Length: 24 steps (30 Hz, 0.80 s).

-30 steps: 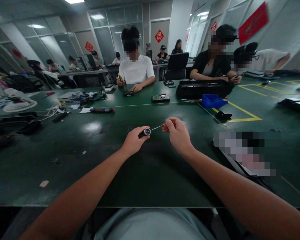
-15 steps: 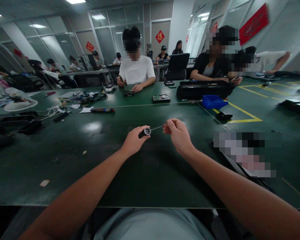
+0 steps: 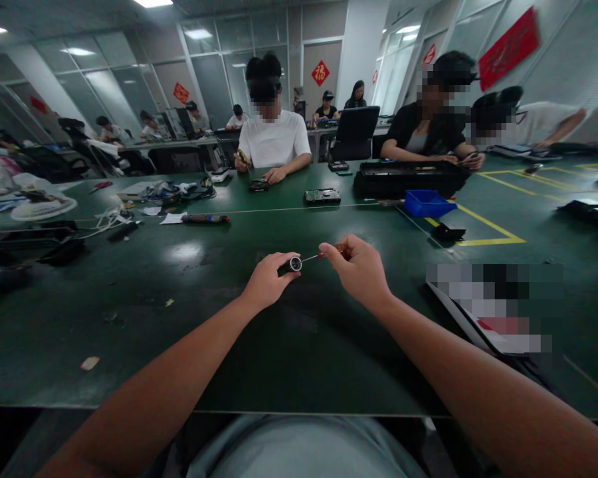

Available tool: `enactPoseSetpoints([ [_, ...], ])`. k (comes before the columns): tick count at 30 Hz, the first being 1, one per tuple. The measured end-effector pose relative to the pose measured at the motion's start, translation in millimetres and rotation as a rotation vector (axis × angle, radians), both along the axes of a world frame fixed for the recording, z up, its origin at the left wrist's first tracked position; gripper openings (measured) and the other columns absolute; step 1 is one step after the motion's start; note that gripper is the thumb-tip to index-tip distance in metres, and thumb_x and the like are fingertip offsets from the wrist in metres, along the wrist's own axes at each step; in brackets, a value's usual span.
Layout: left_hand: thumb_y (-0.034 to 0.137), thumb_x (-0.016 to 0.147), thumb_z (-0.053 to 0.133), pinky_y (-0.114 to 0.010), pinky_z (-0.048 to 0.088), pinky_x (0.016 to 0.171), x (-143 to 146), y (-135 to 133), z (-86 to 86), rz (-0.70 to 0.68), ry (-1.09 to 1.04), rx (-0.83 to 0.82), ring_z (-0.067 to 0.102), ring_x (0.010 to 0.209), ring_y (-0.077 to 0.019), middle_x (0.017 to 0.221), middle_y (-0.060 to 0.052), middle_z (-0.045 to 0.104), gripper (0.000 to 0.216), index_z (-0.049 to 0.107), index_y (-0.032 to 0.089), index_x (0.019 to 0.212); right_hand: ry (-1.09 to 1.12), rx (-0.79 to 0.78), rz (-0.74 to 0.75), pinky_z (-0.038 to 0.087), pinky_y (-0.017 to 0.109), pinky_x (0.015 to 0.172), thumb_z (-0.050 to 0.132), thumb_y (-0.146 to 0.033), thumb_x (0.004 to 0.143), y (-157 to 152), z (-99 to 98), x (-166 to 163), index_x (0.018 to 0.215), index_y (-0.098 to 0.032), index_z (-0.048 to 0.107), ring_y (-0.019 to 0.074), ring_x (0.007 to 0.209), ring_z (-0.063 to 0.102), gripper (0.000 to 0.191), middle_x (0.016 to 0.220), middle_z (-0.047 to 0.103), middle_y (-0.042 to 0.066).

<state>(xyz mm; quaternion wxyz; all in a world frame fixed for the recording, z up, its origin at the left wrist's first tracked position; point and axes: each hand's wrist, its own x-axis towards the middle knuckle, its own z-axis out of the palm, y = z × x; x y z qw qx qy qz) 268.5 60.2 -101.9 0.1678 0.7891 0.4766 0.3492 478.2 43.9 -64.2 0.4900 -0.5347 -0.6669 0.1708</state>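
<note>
Re-gripping a screwdriver [image 3: 321, 254] at the ringed end of a black cylinder [image 3: 288, 266].
Clasping the cylinder in left hand [image 3: 268, 282]; now pinching farther back with right hand [image 3: 363, 267], likely between turns.

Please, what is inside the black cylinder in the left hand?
In the pale-rimmed end of the black cylinder, dark details show, too small to identify. The thin shaft from the right hand reaches this end; its tip is unclear. The deeper interior is hidden.
</note>
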Motion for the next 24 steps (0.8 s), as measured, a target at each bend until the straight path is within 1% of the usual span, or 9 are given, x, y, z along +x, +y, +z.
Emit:
enactPoseSetpoints([
  [3,0.021,0.086,0.07,-0.04,0.044,0.105,-0.1,0.5,-0.8,-0.001,0.0,0.001,0.059,0.115,-0.0219,0.122,-0.005,0.067,0.037,0.065,0.023,0.123,-0.031,0.017,0.058,0.035,0.029,0.053,0.062,-0.047,0.088,0.8,-2.0,1.0,0.073,-0.022,0.058,0.0136,0.053,0.049,0.029,0.06,0.058,-0.002],
  [6,0.021,0.086,0.07,-0.04,0.044,0.104,-0.5,0.7,-1.1,-0.013,0.0,0.001,0.06,0.115,-0.022,0.121,-0.005,0.067,0.038,0.065,0.023,0.123,-0.041,0.033,0.121,0.039,0.03,0.057,0.062,-0.041,0.089,0.1,-0.9,2.5,0.08,-0.022,0.061,0.0162,0.061,0.057,0.021,0.069,0.065,0.001],
  [9,0.021,0.086,0.071,-0.04,0.044,0.104,-1.2,0.8,-1.3,-0.019,-0.003,0.005,0.06,0.115,-0.0221,0.121,-0.005,0.067,0.038,0.065,0.024,0.123,-0.046,0.065,0.182,0.047,0.035,0.067,0.06,-0.034,0.089,-0.5,1.5,3.8,0.089,-0.023,0.064,0.0201,0.074,0.064,0.012,0.081,0.071,0.004],
  [11,0.022,0.086,0.07,-0.04,0.044,0.105,-1.7,0.8,-1.1,-0.007,-0.006,0.004,0.06,0.115,-0.0223,0.122,-0.005,0.067,0.038,0.065,0.024,0.123,-0.069,0.103,0.227,0.049,0.037,0.073,0.058,-0.03,0.089,-0.7,2.1,4.2,0.094,-0.023,0.064,0.0215,0.08,0.065,0.01,0.088,0.072,0.005],
  [14,0.022,0.086,0.07,-0.04,0.044,0.104,-1.7,0.6,-0.7,0.012,-0.012,-0.007,0.06,0.114,-0.0222,0.121,-0.005,0.067,0.037,0.065,0.024,0.123,-0.096,0.134,0.263,0.049,0.036,0.075,0.055,-0.025,0.09,-1.4,1.6,3.9,0.094,-0.023,0.064,0.0206,0.081,0.066,0.011,0.088,0.071,0.005],
  [16,0.021,0.086,0.07,-0.04,0.044,0.103,-1.3,0.4,-0.5,0.008,-0.015,-0.011,0.06,0.114,-0.022,0.121,-0.004,0.067,0.038,0.065,0.024,0.123,-0.088,0.117,0.256,0.048,0.034,0.072,0.054,-0.028,0.091,-1.9,0.9,3.4,0.092,-0.022,0.065,0.0195,0.077,0.065,0.013,0.083,0.07,0.004],
  [19,0.022,0.086,0.071,-0.04,0.044,0.103,-0.6,-0.1,-0.7,-0.002,-0.015,-0.01,0.06,0.114,-0.022,0.121,-0.004,0.067,0.038,0.065,0.025,0.123,-0.084,0.048,0.203,0.044,0.032,0.064,0.046,-0.04,0.097,-1.6,-0.2,2.6,0.087,-0.022,0.067,0.0184,0.067,0.064,0.029,0.072,0.068,0.002],
  [21,0.022,0.086,0.071,-0.04,0.044,0.103,-0.6,-0.2,-1.3,-0.002,-0.014,-0.007,0.06,0.114,-0.0221,0.121,-0.004,0.067,0.038,0.065,0.025,0.124,-0.112,0.02,0.161,0.042,0.031,0.061,0.041,-0.045,0.099,-0.5,-0.6,2.2,0.085,-0.022,0.069,0.0186,0.065,0.063,0.039,0.071,0.068,0.003],
  [24,0.022,0.086,0.07,-0.04,0.044,0.103,-1.3,-0.1,-2.2,0.0,-0.014,-0.006,0.059,0.114,-0.0216,0.121,-0.003,0.067,0.038,0.064,0.025,0.124,-0.158,0.021,0.124,0.041,0.032,0.062,0.041,-0.042,0.099,0.7,-0.7,1.2,0.095,-0.022,0.07,0.0193,0.066,0.064,0.035,0.075,0.07,0.004],
])
